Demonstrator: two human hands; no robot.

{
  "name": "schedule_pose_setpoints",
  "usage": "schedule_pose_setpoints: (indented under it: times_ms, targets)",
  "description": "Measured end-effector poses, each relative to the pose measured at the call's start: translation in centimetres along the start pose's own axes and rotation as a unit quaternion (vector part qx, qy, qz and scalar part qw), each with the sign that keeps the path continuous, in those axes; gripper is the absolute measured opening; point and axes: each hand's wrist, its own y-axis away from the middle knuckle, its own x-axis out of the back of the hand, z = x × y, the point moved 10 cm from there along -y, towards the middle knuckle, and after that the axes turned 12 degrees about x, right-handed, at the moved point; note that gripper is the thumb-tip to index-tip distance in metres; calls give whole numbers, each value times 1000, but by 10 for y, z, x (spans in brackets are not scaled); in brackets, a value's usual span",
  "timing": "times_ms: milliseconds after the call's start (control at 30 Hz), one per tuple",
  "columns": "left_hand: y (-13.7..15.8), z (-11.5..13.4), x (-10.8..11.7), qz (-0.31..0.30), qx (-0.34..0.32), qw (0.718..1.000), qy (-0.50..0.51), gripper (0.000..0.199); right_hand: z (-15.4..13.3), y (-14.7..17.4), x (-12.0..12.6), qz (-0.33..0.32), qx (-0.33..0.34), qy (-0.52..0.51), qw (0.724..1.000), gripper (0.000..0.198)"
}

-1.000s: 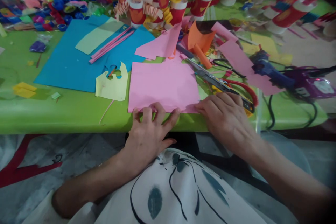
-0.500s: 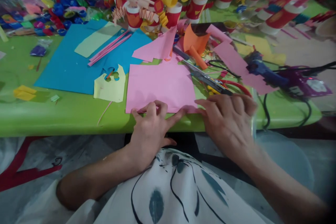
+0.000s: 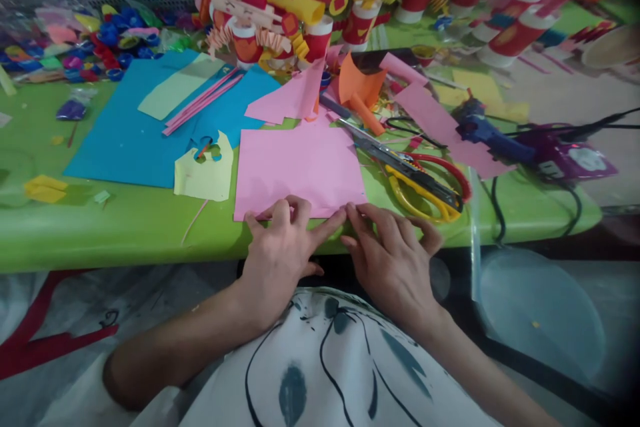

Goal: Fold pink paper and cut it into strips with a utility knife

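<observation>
A rectangular sheet of pink paper [image 3: 300, 163] lies flat near the front edge of the green table. My left hand [image 3: 277, 253] rests on its near edge with fingers spread, the fingertips pressing on the paper and the index finger stretched to the right. Close beside that fingertip, my right hand [image 3: 395, 257] touches the right part of the same edge, its fingers apart and slightly bent. The near edge looks narrowly folded or creased, partly hidden under the fingers. Scissors with yellow and red handles [image 3: 434, 210] lie just beyond my right hand, a black cutter knife [image 3: 420, 177] over them.
Left of the pink sheet are a cut pale-yellow paper [image 3: 204, 177] and a large blue sheet [image 3: 120, 140] bearing pink strips [image 3: 203, 105]. A blue glue gun [image 3: 493, 137] with cables sits at right. Red-and-white paper cup figures [image 3: 247, 43] stand at the back.
My right hand has moved left along the paper's near edge to beside my left index finger, uncovering the scissors' handles. The left hand stays in place on the paper. The view has shifted slightly.
</observation>
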Motion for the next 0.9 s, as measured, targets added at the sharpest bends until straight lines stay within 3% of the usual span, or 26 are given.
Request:
schedule_pose_setpoints:
  times_ms: [133, 467, 700, 900]
  targets:
    - [8, -5, -3, 20, -5, 1000, 4, 121, 0, 3, -1, -12, 9, 5, 1000, 51]
    - [31, -31, -28, 52, 40, 997, 48, 91, 3, 3, -2, -15, 40, 10, 999, 55]
    - [38, -43, -30, 136, 79, 986, 59, 84, 8, 7, -5, -3, 29, -22, 999, 80]
    - [46, -66, -32, 145, 116, 982, 39, 84, 11, 7, -8, 5, 24, -22, 999, 89]
